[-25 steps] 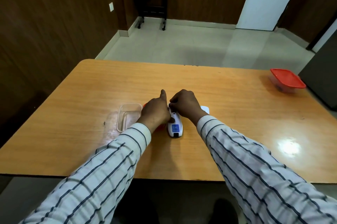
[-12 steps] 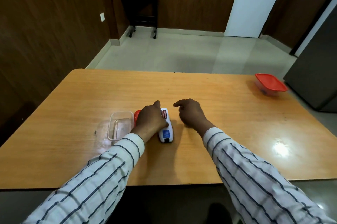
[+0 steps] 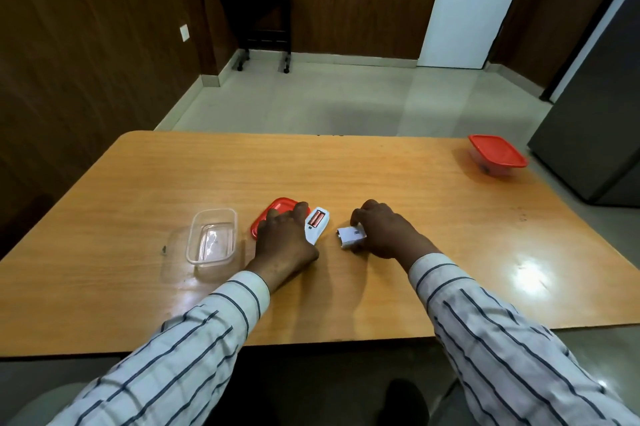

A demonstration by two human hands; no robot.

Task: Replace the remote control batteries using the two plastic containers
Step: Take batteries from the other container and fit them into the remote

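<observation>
A white remote control (image 3: 317,225) lies face down on the wooden table (image 3: 346,169), its battery bay uncovered with orange batteries (image 3: 316,219) showing. My left hand (image 3: 284,240) rests over its left side and holds it. My right hand (image 3: 384,233) grips the white battery cover (image 3: 351,235) just right of the remote. An open clear plastic container (image 3: 212,240) stands to the left. Its red lid (image 3: 273,214) lies partly under my left hand. A second container with a red lid (image 3: 497,155) sits closed at the far right.
A dark cabinet (image 3: 595,134) stands beside the table's right edge. Tiled floor, a white door and a small black side table lie beyond the far edge.
My right hand has moved right, away from the remote, and taken hold of the battery cover. The remote has turned slightly. The camera has tilted up.
</observation>
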